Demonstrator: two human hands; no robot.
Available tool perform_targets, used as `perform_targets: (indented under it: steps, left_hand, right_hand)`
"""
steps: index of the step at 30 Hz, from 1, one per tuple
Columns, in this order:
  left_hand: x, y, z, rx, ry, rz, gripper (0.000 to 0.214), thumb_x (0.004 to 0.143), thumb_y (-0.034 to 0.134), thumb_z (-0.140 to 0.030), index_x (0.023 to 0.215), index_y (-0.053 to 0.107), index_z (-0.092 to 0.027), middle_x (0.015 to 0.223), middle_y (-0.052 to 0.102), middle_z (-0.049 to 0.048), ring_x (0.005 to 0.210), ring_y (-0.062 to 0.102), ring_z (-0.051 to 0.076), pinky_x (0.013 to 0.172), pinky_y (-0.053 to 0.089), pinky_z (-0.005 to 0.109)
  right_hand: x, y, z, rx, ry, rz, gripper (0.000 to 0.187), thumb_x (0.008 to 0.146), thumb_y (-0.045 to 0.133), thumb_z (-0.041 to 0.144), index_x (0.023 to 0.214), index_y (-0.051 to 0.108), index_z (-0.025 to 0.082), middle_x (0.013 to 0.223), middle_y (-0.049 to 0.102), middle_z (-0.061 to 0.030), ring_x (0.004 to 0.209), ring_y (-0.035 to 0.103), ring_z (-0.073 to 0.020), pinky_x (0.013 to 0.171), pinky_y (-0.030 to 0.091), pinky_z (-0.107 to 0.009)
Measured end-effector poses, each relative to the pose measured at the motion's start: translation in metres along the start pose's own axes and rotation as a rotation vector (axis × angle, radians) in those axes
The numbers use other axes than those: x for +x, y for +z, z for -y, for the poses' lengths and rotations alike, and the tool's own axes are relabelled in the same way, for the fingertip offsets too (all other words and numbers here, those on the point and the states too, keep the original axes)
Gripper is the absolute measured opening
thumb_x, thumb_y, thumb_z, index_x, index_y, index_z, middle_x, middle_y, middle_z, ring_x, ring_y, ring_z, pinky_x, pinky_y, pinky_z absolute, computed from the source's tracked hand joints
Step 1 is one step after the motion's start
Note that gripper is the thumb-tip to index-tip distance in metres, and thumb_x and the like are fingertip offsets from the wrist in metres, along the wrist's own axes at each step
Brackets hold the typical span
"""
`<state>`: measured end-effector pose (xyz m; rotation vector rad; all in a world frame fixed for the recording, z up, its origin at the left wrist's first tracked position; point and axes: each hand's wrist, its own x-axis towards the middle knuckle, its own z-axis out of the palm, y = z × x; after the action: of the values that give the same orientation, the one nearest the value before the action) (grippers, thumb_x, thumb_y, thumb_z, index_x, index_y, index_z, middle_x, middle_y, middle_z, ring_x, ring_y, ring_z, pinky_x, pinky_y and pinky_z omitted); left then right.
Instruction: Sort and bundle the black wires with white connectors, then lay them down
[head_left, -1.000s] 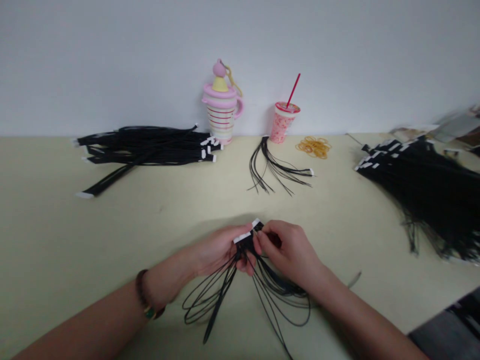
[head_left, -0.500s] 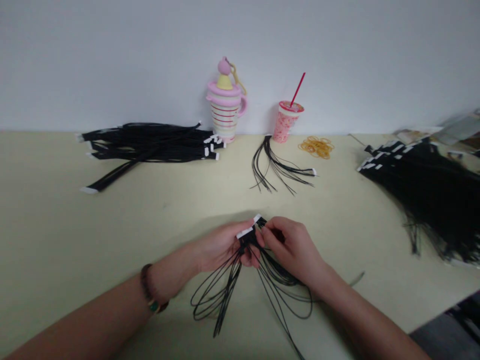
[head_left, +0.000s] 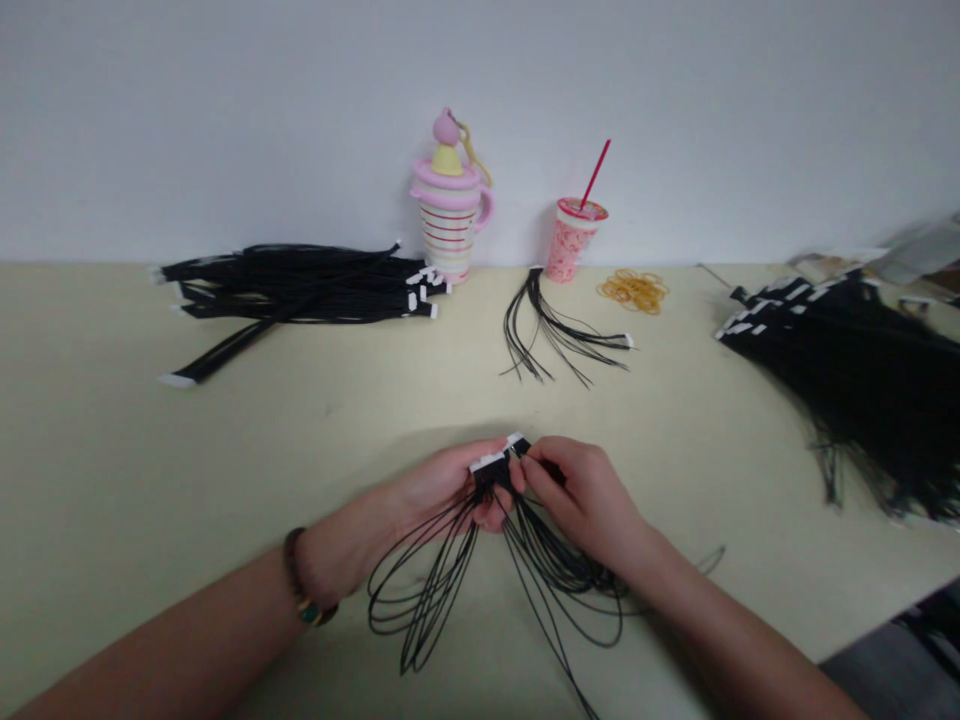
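Slip risk: I'd judge either small white-tipped end could twist free, since each sits in a narrow hold with loose wire pulling below.
Left hand [head_left: 442,488]: palm half open, fingers curled under, gripping the nearer cable end [head_left: 491,471], just below frame center.
Right hand [head_left: 583,492]: thumb and forefinger pinched on the farther cable end [head_left: 521,446], just beside; exact contact too small for me to make out.
Snag risk: black wire loops [head_left: 559,560], bottom center, could catch the right wrist, being slack and crossed.
Beyond: fanned wire bundle [head_left: 540,305], upper center; rubber bands [head_left: 634,291] right of it; cable stack [head_left: 300,285], upper left; cable heap [head_left: 862,390], right edge.
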<state>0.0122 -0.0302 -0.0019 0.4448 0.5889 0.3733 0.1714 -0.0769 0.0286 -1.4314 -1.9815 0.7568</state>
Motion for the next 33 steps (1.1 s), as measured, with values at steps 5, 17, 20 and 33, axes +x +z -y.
perform_targets:
  steps: [5,17,20,33]
  left_hand:
    - [-0.001,-0.001,0.000,0.012,0.017,0.026,0.019,0.086,0.046,-0.021,0.075,0.059,-0.011,0.061,0.056,0.0008,0.042,0.051,0.005,0.040,0.041,0.014]
    - [-0.008,0.004,-0.003,0.208,-0.047,-0.054,0.040,0.089,0.037,-0.037,0.066,0.058,-0.012,0.047,0.056,0.0046,0.039,0.052,0.010,0.037,0.037,0.017]
    - [-0.009,0.003,-0.002,0.243,-0.047,-0.049,0.042,0.090,0.034,-0.038,0.067,0.058,-0.012,0.048,0.056,0.0047,0.039,0.052,0.010,0.038,0.037,0.018]
    - [-0.012,0.005,0.001,0.309,0.029,0.014,0.044,0.089,0.036,-0.046,0.070,0.057,-0.013,0.051,0.057,0.0034,0.040,0.052,0.010,0.041,0.038,0.019]
  right_hand:
    - [0.001,-0.001,0.000,0.025,-0.002,0.009,0.019,0.084,0.049,0.014,0.066,0.054,0.015,0.061,0.052,0.0030,0.056,0.044,-0.0067,0.055,0.030,-0.020]
    - [0.001,0.002,-0.002,0.014,-0.018,0.007,0.022,0.085,0.046,0.013,0.065,0.053,0.016,0.062,0.053,0.0027,0.059,0.046,-0.0071,0.057,0.031,-0.020]
    - [0.001,0.003,-0.001,0.008,-0.021,-0.008,0.024,0.087,0.045,0.015,0.064,0.052,0.016,0.063,0.053,0.0023,0.060,0.046,-0.0074,0.058,0.032,-0.020]
    - [0.001,0.008,-0.002,0.004,-0.047,-0.049,0.027,0.088,0.042,0.015,0.062,0.050,0.015,0.063,0.051,0.0005,0.061,0.047,-0.0091,0.060,0.033,-0.021]
